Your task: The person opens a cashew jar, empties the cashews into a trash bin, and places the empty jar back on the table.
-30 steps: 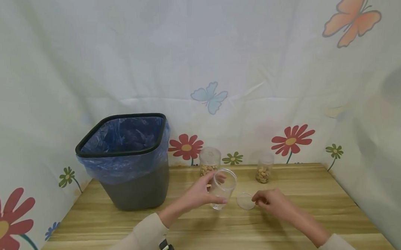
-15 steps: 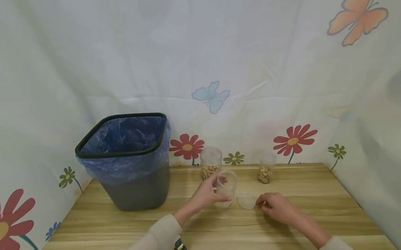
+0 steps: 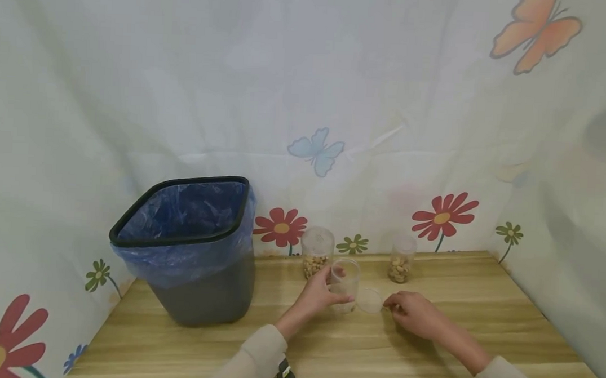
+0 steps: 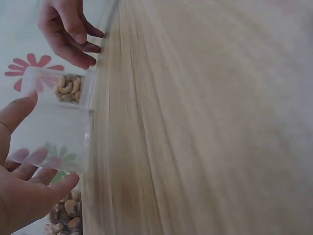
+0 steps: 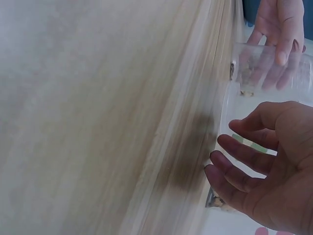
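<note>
My left hand [image 3: 316, 294] grips an empty clear plastic jar [image 3: 346, 287], its thumb on the near side and fingers behind. The jar stands upright, mouth up; in the left wrist view its base [image 4: 87, 156] is at table level. Just right of it, a thin clear round lid [image 3: 369, 300] lies low over the wood. My right hand [image 3: 416, 313] is at the lid's right edge. In the right wrist view its fingers [image 5: 239, 178] are loosely bent and spread, pinching nothing visible. Whether a fingertip touches the lid cannot be made out.
Behind stand a wider jar of nuts [image 3: 316, 254] and a narrower lidded jar of cashews [image 3: 400, 261]. A grey bin [image 3: 207, 292] with a blue liner occupies the left. A flowered cloth [image 3: 378, 102] hangs behind the wooden table [image 3: 356, 360].
The left hand has brought the jar rightward, closer to the lid, and from tilted to upright. The lid has shifted slightly back and left; the right hand stays beside it.
</note>
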Demonstrator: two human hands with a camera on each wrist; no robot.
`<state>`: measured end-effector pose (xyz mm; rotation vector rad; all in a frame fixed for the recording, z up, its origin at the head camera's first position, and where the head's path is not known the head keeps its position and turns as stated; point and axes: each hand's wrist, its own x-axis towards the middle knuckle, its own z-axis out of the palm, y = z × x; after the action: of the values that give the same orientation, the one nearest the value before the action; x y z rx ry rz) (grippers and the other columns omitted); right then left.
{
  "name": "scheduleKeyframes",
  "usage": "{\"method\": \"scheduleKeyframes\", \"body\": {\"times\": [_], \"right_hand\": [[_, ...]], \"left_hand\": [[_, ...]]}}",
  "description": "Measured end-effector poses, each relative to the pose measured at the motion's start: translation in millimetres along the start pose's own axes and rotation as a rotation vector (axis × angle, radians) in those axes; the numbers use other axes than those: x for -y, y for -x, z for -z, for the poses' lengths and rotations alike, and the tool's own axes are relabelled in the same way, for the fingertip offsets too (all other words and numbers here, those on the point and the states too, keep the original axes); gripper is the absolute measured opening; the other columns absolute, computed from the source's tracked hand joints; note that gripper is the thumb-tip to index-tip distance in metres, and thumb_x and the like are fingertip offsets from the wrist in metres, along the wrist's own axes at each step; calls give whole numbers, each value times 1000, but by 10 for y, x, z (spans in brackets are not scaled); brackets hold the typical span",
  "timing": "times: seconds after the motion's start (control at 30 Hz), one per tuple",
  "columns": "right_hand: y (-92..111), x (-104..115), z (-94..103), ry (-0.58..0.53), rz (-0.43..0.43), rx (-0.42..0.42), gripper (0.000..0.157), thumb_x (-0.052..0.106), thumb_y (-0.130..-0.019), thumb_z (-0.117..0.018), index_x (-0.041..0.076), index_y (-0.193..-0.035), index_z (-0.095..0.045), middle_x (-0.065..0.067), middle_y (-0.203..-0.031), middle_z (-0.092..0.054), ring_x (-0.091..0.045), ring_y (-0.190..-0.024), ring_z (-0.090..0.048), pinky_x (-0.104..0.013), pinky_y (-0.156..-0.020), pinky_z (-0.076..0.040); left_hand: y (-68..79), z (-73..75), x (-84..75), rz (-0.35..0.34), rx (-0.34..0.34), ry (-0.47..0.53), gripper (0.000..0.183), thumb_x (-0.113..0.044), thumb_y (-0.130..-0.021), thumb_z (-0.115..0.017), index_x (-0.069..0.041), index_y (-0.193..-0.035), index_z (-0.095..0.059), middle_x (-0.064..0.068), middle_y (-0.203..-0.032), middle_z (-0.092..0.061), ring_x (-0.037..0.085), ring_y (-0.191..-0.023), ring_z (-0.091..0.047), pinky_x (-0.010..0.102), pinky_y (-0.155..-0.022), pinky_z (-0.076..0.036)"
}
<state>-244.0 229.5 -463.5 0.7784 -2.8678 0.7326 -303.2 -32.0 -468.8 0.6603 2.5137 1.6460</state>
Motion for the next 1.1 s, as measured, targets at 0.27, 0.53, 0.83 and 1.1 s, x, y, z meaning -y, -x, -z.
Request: {"method": "scheduleKeyframes", "body": {"times": [0.27,0.53,0.83,1.1], "right_hand": [[-24,-2,-25,9,-17,-32,22,-4,-84,-66,-1,-105,-74,-8,-93,-73,-23,-86,-69,-34,-70,-55],[32,-16,64,-18,-59,-32,22,-1,-87,-67,0,-107,-74,-11,-98,-74,-28,-90,-70,-39,-73,-56],[111,-78,355,25,-98,-73,21,1,-92,-67,-1,-112,-72,-14,-107,-73,-29,-89,-70,-44,-75,-57],[75,-58,504,47,-105,-67,22,3,-92,-66,-1,-113,-72,-15,-108,-73,-28,-90,-70,-45,-77,-58]], "left_hand": [[-100,-64,28,5,-21,-32,61,-22,-79,-90,-9,-130,-60,5,-128,-65,34,-128,-57,49,-104,-47],[7,-3,-53,33,11,-9,81,-23,-82,-87,-8,-150,-44,18,-144,-55,38,-134,-50,54,-107,-43],[252,199,-366,-107,-36,-127,76,-25,-95,-74,-8,-157,-34,13,-156,-45,33,-140,-47,49,-110,-42],[463,236,-617,-336,-37,-352,56,-25,-103,-61,-14,-154,-43,6,-156,-46,27,-141,-46,46,-108,-45]]}}
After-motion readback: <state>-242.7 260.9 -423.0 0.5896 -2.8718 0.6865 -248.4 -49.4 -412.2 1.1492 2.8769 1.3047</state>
